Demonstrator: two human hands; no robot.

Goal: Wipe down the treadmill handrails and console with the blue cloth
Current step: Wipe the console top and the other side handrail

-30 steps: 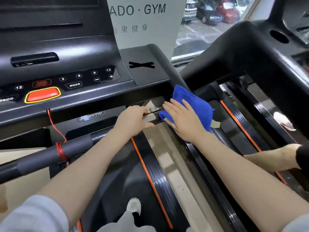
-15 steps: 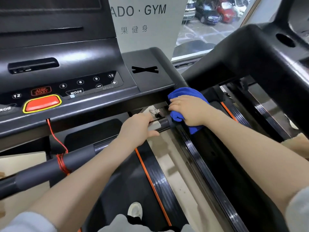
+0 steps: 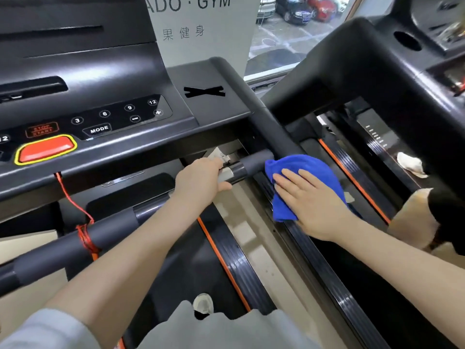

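The blue cloth lies bunched over the right handrail, just below the point where that black rail slopes down from the console and meets the front crossbar. Part of the cloth hangs off the rail over the dark side rail of the treadmill deck.

The right hand rests flat on top of the cloth, fingers straight and slightly spread, pointing up and to the left toward the crossbar; its grip is wide, pressing rather than clutching. The forearm runs back to the lower right corner of the view.

The left hand sits just left of the cloth, its grip narrow and wrapped around the crossbar at the silver sensor section, thumb underneath. A short stretch of dark bar lies between the two hands.

Further left, a red safety cord is wound around the padded part of the crossbar and runs up under the console. On the console panel sit a red stop button with a yellow outline, a MODE key and numbered keys. A black tape cross marks the console's right tray. Beyond, a neighbouring treadmill stands to the right, with a pale rag on its deck. A gym sign stands behind the console.
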